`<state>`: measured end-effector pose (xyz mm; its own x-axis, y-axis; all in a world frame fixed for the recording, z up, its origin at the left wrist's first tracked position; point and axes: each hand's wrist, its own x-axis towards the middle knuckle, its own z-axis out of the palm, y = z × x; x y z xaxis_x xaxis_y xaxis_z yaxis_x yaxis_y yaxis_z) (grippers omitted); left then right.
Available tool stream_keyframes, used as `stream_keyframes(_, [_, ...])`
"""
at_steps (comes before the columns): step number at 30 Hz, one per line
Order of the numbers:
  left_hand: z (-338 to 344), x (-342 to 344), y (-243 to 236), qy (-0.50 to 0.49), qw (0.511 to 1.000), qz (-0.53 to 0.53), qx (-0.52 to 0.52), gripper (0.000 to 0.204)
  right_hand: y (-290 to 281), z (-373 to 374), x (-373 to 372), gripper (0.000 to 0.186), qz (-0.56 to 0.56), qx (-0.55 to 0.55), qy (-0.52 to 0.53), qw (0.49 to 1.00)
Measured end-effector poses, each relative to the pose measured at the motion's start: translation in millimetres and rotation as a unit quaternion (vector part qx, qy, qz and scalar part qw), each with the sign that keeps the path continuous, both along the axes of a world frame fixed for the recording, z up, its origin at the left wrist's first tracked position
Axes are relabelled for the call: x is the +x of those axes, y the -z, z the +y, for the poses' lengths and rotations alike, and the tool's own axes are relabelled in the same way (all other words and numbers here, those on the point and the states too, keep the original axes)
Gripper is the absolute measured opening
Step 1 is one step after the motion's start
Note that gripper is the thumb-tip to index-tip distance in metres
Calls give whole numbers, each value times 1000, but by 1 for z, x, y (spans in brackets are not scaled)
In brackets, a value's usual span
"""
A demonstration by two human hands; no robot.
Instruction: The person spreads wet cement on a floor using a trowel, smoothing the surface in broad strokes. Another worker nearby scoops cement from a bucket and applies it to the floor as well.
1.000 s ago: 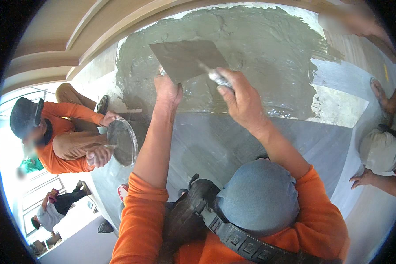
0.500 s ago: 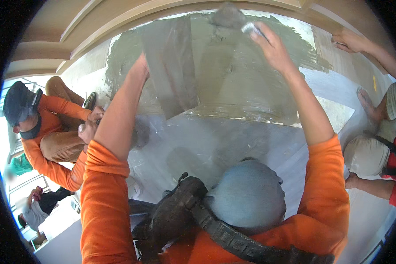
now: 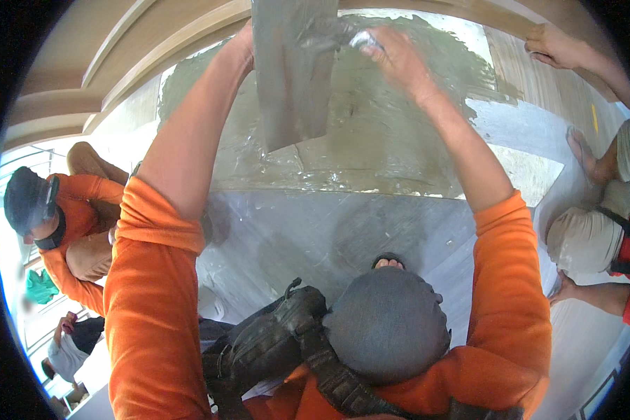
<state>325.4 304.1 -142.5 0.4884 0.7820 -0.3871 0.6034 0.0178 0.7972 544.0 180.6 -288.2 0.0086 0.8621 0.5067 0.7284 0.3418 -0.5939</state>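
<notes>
My left hand (image 3: 243,47) is at the left edge of a long grey plank tile (image 3: 292,84), holding it up over the spread mortar; its fingers are hidden behind the tile. My right hand (image 3: 400,61) is closed round the pale handle of a trowel (image 3: 322,35). Motion blurs the trowel's grey blade, which overlaps the tile's upper face; whether they touch I cannot tell. Wet grey-green mortar (image 3: 399,126) covers a broad patch of floor below both hands, with ridged, ragged edges at the right.
Curved wooden steps or ledges (image 3: 56,70) border the far left. A person in orange (image 3: 84,189) crouches at left. Another person's hand (image 3: 556,47) and bare foot (image 3: 582,150) are at right. Grey flooring (image 3: 294,224) lies nearer me, and a pale slab (image 3: 528,171) at right.
The plank tile has moved up and to the right with my left hand. My right hand has brought the trowel leftward, over the tile. The crouching person's hands have dropped from sight.
</notes>
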Motion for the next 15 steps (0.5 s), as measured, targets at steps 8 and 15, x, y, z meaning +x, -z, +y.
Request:
stream_keyframes(8, [15,31,5,-13,998,-19,65,36,71,-52,-5,38,-19,-63,-26,997])
stream_keyframes(15, [23,17,4,-88,984,-90,126,38,46,-77,30,32,-219,-130,27,967])
